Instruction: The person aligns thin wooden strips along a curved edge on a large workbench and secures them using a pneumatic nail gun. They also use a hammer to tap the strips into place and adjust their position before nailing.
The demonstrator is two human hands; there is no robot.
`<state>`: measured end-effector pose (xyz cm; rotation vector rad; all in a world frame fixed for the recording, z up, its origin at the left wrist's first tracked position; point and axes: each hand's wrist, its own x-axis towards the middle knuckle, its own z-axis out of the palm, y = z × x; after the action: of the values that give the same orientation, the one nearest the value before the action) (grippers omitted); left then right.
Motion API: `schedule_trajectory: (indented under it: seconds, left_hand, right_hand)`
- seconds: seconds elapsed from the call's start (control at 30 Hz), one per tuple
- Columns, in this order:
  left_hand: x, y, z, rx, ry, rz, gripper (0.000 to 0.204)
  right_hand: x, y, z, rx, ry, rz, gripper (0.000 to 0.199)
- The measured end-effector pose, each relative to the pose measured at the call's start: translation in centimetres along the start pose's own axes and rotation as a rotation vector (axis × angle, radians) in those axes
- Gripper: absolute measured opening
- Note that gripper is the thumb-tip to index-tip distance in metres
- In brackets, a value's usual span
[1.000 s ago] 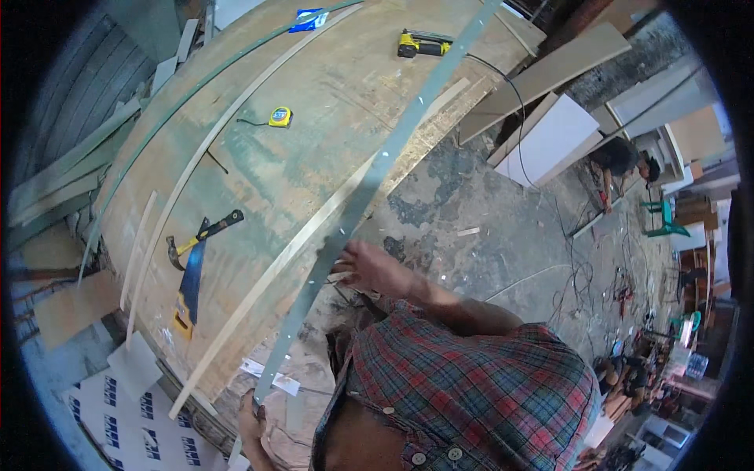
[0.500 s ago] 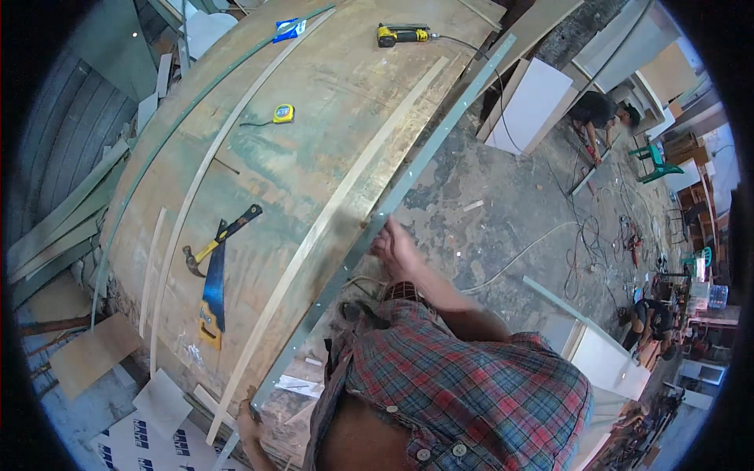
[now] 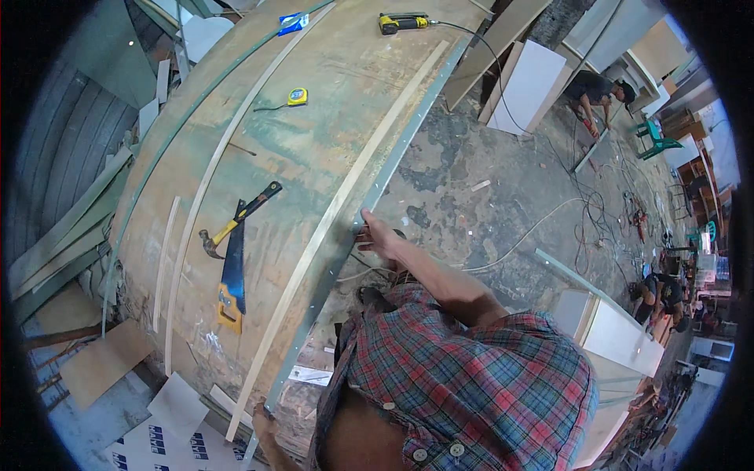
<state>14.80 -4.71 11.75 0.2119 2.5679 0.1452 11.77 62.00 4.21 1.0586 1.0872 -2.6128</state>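
Observation:
A long grey-green strip (image 3: 316, 306) lies along the right edge of the large wooden worktop (image 3: 345, 102), beside a pale wooden batten (image 3: 312, 255). My right hand (image 3: 378, 235) grips the strip near its middle, thumb on top and fingers partly hidden below the edge. Closed around its near end is my left hand (image 3: 265, 422), partly hidden by the strip. On the worktop to the left, a hammer (image 3: 236, 221) with a black and yellow handle lies across a blue-bladed handsaw (image 3: 232, 271).
A yellow tape measure (image 3: 297, 96), a yellow and black nail gun (image 3: 402, 23) with a hose, and a blue packet (image 3: 294, 23) lie toward the worktop's far end. Loose cables (image 3: 593, 212) cross the floor at right. Two people (image 3: 593, 93) work low down there, near a green chair (image 3: 653, 139).
The strip's far end has swung left, from beyond the worktop's edge to alongside the pale batten. Both hands still hold it. The whole view has shifted slightly.

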Motion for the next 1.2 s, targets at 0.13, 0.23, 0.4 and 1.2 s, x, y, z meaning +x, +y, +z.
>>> schedule_trajectory:
  seconds: [0.13,0.23,0.4,1.2]
  left_hand:
    - [1.2,-5.1,2.9,0.098,0.051,0.133,0.043]
    - [-0.5,-10.0,5.3,0.047,0.086,-0.007,0.037]
    - [0.3,-7.2,4.8,-0.023,0.038,-0.153,0.037]
    - [3.9,3.0,-0.9,-0.085,0.403,-0.039,0.064]
  right_hand:
    - [1.6,1.7,-0.7,-0.29,0.022,0.064,0.078]
    - [1.0,0.9,1.1,-0.645,0.073,0.061,0.075]
    - [1.2,-0.8,0.4,-0.948,0.043,0.086,0.065]
    - [3.0,-2.0,-3.3,-0.647,0.245,-0.273,0.025]
